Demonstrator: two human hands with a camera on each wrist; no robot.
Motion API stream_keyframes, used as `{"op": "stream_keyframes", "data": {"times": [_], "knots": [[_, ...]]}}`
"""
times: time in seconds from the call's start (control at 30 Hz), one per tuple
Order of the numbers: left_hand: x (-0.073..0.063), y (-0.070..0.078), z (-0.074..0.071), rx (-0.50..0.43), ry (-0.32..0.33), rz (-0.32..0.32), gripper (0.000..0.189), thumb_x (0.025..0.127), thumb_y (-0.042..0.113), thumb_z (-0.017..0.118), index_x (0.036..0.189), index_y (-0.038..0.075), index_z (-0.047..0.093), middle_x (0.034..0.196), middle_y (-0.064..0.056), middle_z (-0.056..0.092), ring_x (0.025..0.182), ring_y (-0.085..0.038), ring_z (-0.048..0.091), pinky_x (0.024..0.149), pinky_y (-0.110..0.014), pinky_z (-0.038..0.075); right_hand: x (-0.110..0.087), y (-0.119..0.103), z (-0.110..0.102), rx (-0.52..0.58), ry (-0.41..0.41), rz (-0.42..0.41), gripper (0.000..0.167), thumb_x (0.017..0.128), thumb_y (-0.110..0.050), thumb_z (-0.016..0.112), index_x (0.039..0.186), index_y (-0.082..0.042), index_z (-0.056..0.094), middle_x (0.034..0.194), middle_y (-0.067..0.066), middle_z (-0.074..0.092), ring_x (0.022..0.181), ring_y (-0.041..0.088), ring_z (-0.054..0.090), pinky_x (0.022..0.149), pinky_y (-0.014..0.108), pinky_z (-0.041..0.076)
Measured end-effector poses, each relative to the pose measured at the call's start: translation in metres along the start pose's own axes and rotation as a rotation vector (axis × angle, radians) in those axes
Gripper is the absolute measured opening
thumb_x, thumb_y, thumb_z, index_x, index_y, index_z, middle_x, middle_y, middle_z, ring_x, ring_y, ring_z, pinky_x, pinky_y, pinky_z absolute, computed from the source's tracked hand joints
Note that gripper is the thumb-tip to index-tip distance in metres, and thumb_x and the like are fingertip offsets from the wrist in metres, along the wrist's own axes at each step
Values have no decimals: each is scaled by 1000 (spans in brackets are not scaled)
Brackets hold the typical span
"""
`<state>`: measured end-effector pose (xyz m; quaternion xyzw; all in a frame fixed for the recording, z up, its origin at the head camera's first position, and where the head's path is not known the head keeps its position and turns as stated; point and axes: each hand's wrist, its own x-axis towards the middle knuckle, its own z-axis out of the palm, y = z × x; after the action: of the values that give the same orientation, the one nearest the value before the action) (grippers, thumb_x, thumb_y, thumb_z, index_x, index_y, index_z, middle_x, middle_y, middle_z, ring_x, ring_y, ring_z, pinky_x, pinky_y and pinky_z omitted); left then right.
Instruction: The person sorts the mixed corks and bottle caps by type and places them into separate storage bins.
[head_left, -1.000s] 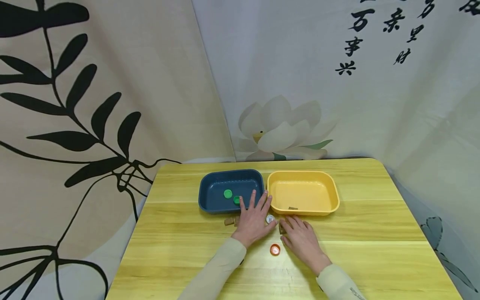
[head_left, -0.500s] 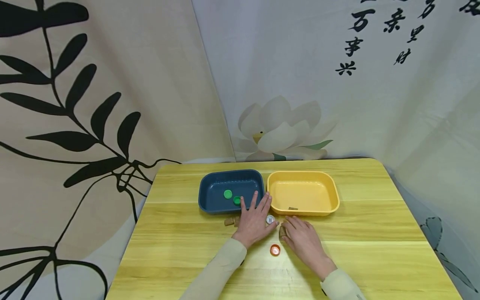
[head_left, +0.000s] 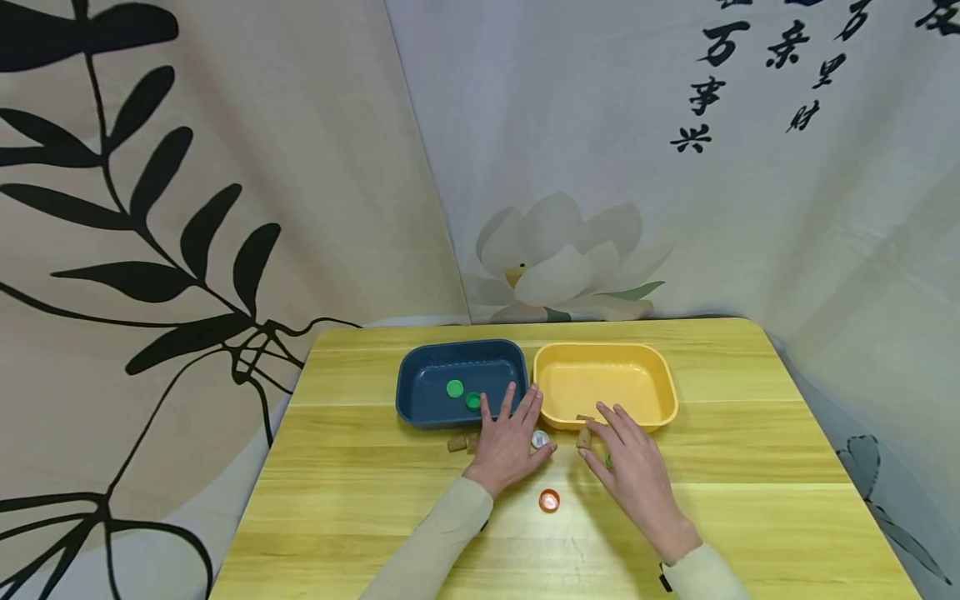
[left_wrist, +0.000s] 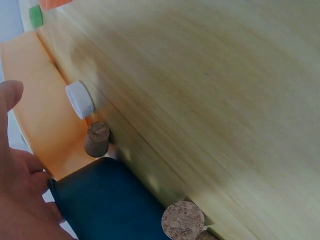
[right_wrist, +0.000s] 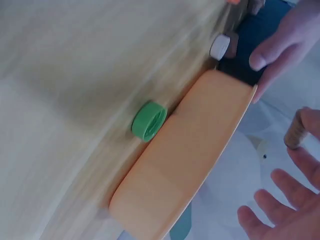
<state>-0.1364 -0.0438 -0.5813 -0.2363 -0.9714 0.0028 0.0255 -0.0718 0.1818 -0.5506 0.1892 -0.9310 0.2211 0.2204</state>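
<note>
My right hand (head_left: pixel 641 487) pinches a cork (head_left: pixel 583 438) between thumb and index finger, raised by the front wall of the yellow tray (head_left: pixel 660 392); the other fingers are spread. In the right wrist view this cork (right_wrist: pixel 294 134) shows above the tray's rim. My left hand (head_left: pixel 504 442) rests with straight fingers over the right front of the blue tray (head_left: pixel 408 400), holding nothing. A white cap (left_wrist: pixel 80 100) and a cork (left_wrist: pixel 97 139) stand near it, by the meeting point of the trays. A green cap (right_wrist: pixel 149 121) lies against the yellow tray's front, mostly hidden by my right hand in the head view.
Two green caps, one light (head_left: pixel 454 388) and one darker (head_left: pixel 473 401), lie in the blue tray. A cork (head_left: pixel 457 443) lies before it. Inside the yellow tray a brown piece (head_left: pixel 585 417) shows partly. A red-orange cap (head_left: pixel 549 500) lies on the wooden table (head_left: pixel 750 500).
My right hand has picked up the cork from the table and carried it up and to the right, toward the yellow tray. A green cap has come into view beneath it. The left hand stays put.
</note>
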Motion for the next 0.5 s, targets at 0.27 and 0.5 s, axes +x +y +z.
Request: {"op": "stream_keyframes", "data": {"times": [0.27,0.5], "knots": [[0,0,1,-2,-22,-3,90,98,74,46,166,20,24,172,4,17,159,-33,12,116,-76,13,16,24,4,22,91,59,43,84,-22,85,118,0,68,144,27,56,136,53,46,103,69,41],[0,0,0,7,-39,-6,90,98,74,43,167,21,23,173,5,15,159,-32,9,117,-75,12,32,41,6,26,87,164,40,88,-22,84,116,2,70,146,28,54,137,55,44,103,73,39]]}}
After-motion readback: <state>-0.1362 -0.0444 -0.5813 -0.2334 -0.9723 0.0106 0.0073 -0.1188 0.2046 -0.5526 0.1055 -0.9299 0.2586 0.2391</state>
